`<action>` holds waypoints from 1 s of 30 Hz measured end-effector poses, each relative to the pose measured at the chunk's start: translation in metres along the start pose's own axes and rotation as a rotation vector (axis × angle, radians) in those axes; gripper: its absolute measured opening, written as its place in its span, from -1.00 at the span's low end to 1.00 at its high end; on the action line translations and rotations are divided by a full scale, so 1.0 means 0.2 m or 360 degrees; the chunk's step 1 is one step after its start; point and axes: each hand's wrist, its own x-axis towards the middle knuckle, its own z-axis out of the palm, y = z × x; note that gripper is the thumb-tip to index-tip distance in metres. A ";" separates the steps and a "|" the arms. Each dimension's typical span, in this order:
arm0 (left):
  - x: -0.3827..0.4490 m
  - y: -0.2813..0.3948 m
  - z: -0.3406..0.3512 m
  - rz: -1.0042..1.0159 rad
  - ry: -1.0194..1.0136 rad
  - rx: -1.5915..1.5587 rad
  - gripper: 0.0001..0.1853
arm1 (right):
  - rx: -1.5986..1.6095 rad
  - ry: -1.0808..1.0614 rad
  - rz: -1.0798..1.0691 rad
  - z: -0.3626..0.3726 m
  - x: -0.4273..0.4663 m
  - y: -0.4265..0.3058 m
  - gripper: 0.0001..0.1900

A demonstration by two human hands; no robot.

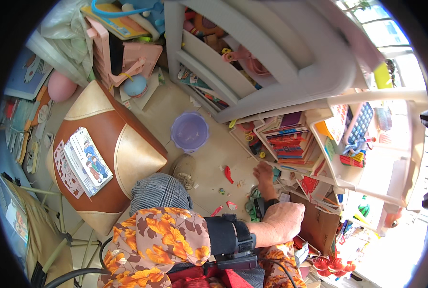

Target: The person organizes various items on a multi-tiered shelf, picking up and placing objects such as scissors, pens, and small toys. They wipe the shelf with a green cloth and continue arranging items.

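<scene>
My left hand (284, 221) is stretched across to the right with its fingers curled under, so whether it holds anything is hidden. Beyond it, my right hand (264, 176) reaches low over the floor beside the white shelf rack (244, 144). Its fingers look apart, and nothing shows in them. A crumpled green cloth or bag (251, 205) lies by the right wrist. Left of that hand, a red scrap (228, 174) and smaller bits lie on the tiled floor. Farther off stands a purple plastic basin (189, 131) with a scalloped rim.
On the left, a brown and cream leather stool (138, 151) bears an open illustrated booklet (91, 158). A grey-framed toy cabinet (232, 97) stands ahead. Books (289, 144) fill the rack at right; a cardboard box (318, 226) is below. A blue ball (134, 86) lies near pink plastic furniture.
</scene>
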 end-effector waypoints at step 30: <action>0.32 0.27 -0.04 0.0719 0.0391 -0.0837 -0.58 | -0.1357 0.0780 -0.1848 -0.34 -1.89 -2.50 -0.82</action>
